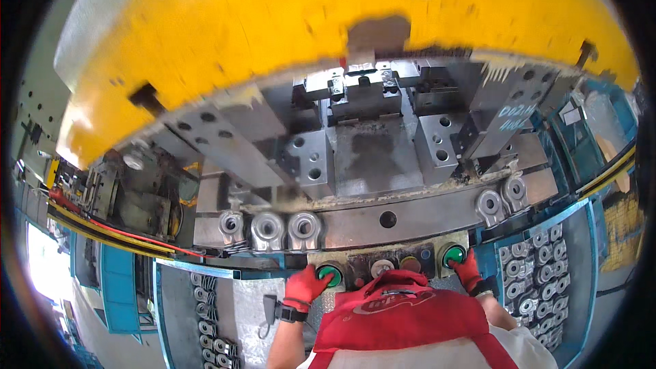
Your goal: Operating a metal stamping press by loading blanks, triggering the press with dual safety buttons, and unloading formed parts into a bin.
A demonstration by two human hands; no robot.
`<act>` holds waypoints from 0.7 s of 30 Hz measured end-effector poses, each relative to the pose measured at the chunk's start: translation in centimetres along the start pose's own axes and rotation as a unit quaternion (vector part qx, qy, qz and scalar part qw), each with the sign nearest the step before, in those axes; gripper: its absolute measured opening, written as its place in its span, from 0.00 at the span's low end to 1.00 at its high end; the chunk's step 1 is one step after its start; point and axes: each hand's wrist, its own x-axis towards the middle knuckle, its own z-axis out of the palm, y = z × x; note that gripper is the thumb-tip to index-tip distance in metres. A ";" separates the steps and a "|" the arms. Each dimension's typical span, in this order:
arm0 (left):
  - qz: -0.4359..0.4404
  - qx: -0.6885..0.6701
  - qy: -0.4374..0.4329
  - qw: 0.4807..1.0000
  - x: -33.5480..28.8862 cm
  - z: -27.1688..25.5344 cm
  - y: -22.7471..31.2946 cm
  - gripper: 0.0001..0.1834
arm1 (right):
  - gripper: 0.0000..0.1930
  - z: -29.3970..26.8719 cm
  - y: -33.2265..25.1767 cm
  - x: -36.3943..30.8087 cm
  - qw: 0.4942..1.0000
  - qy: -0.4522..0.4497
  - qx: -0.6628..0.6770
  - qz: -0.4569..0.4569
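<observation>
My left hand [303, 287], in a red glove with bare fingertips, reaches onto a round green button [331, 275], with its fingers stretched over the top. My right hand [469, 271], gloved the same way, has its fingers extended onto a second green button [454, 254]. Neither hand holds anything loose. Both buttons sit at the ends of a control panel [437, 268] below a large press. Behind the panel, ring-shaped metal parts lie on the press's steel ledge [355, 229]: three at the left, including this one [305, 227], and two at the right, including this one [489, 203].
The yellow press head [273, 20] overhangs the steel die block [376, 157]. Bins stand on both sides: the right bin [591, 260] holds several metal parts, and the left bin [162, 314] holds more along one side. A red apron [410, 314] covers my front.
</observation>
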 end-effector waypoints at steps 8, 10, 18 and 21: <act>0.458 -0.234 0.286 0.809 6.6 -13.4 18.7 0.34 | 0.49 0.1 0.3 0.0 0.999 0.002 0.029 0.033; 0.396 -0.156 0.377 0.823 10.5 -15.7 21.7 0.35 | 0.49 0.1 -1.2 -0.5 1.000 0.014 0.011 0.008; 0.138 -0.054 0.274 0.950 26.5 -21.8 31.4 0.49 | 0.53 -0.3 -3.3 -2.5 0.999 0.020 -0.003 0.046; 0.066 -0.011 0.236 0.969 30.6 -21.9 33.1 0.51 | 0.54 0.4 -1.7 -2.3 0.998 0.042 0.007 0.048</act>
